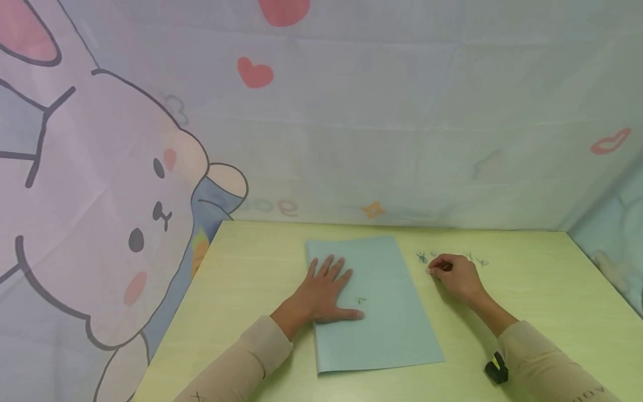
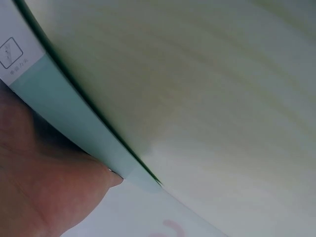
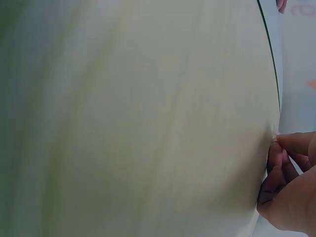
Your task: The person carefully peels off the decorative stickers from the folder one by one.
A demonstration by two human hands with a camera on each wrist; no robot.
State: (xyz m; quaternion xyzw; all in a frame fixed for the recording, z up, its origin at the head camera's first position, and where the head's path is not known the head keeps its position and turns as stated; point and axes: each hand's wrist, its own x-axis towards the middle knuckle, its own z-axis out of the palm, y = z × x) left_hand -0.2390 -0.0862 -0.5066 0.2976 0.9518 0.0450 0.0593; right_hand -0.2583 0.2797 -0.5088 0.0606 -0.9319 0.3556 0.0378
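1. Blue file folder (image 1: pixel 387 335) lies lower centre of the head view; the left hand (image 1: pixel 325 296) rests on it, fingers spread.
2. Right of centre, the right hand (image 1: pixel 458 277) pinches a tiny piece (image 1: pixel 429 271), too small to identify, near small scattered pieces (image 1: pixel 422 258).
3. Black object (image 1: pixel 494 373), lower right, beside the right sleeve (image 1: pixel 545 357).

Folder (image 1: pixel 384 304) is smooth, matt, prob. plastic, tho blurry. Tabletop (image 1: pixel 542 290) smooth w/ wood-look grain. Backdrop (image 1: pixel 402 111) creased matt cloth.
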